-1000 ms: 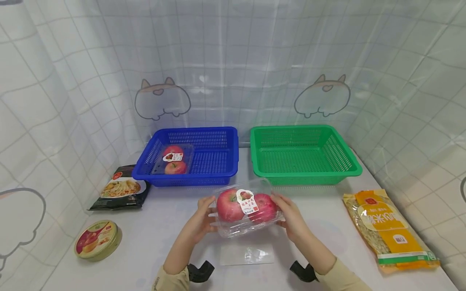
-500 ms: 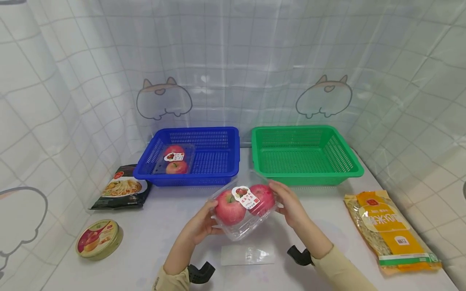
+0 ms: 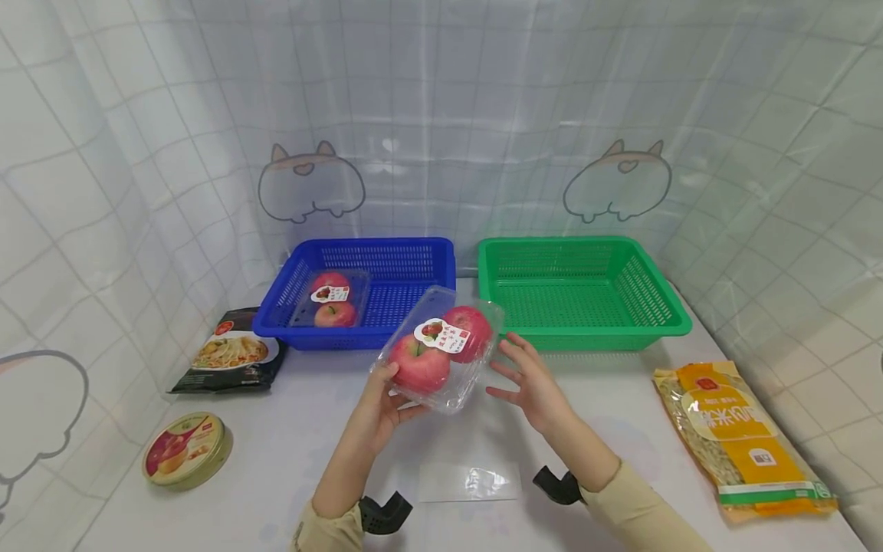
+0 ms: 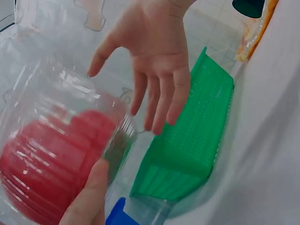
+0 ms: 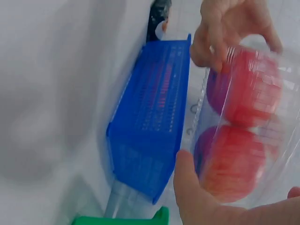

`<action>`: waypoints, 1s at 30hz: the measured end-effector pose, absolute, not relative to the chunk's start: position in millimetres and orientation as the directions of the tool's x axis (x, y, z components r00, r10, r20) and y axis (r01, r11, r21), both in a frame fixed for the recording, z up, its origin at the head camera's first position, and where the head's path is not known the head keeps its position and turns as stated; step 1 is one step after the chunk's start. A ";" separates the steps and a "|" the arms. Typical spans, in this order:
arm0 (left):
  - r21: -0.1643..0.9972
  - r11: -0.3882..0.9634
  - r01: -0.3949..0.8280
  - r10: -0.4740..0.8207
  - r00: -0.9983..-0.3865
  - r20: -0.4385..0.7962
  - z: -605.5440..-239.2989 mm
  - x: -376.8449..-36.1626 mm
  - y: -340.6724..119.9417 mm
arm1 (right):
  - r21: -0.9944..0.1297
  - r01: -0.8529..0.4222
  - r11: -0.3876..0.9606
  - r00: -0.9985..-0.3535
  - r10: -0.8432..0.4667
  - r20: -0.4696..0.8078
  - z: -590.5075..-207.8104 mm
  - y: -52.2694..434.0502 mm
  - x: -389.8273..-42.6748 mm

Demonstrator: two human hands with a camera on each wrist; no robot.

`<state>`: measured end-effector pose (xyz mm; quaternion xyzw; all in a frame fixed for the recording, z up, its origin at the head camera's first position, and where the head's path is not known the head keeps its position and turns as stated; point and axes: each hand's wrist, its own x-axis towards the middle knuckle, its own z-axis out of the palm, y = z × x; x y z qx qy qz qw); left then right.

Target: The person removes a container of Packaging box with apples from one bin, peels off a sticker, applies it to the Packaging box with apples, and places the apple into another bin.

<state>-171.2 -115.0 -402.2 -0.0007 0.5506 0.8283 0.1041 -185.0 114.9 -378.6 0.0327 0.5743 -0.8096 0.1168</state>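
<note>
A clear plastic box of apples (image 3: 441,349) with a white label is held tilted above the table, in front of the gap between the two baskets. My left hand (image 3: 375,410) grips its near left corner, thumb on top and fingers beneath. To the right of the box, my right hand (image 3: 531,383) is spread, its fingers straight and apart from the box. The left wrist view shows that right hand (image 4: 159,65) with nothing in it. In the right wrist view the left hand (image 5: 232,30) pinches the far end of the box (image 5: 243,126).
The blue basket (image 3: 375,337) holds another box of apples (image 3: 331,300). A green basket (image 3: 586,337) stands to its right. A black noodle packet (image 3: 231,353) and a round tin (image 3: 186,451) lie left, a yellow grain bag (image 3: 741,437) right. A clear flat sheet (image 3: 469,483) lies in front.
The box has turned counterclockwise and moved up and left, toward the blue basket. My right hand has let go of it. The left hand still holds on.
</note>
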 end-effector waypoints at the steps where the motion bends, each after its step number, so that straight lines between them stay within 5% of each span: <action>1: 0.911 -0.380 -0.159 0.150 -0.983 -0.109 -401.0 -171.6 -114.1 | -0.926 0.235 -0.297 -0.967 -0.169 -0.191 -377.8 112.9 -185.2; 13: 0.892 -0.443 -0.087 -0.020 -0.994 -0.107 -395.1 -179.5 -101.6 | -0.951 0.210 -0.227 -0.961 -0.225 -0.159 -370.9 86.0 -195.8; 30: 0.897 -0.430 -0.104 0.019 -0.994 -0.106 -393.6 -192.4 -104.8 | -0.934 0.226 -0.276 -0.969 -0.166 -0.185 -364.3 73.6 -208.4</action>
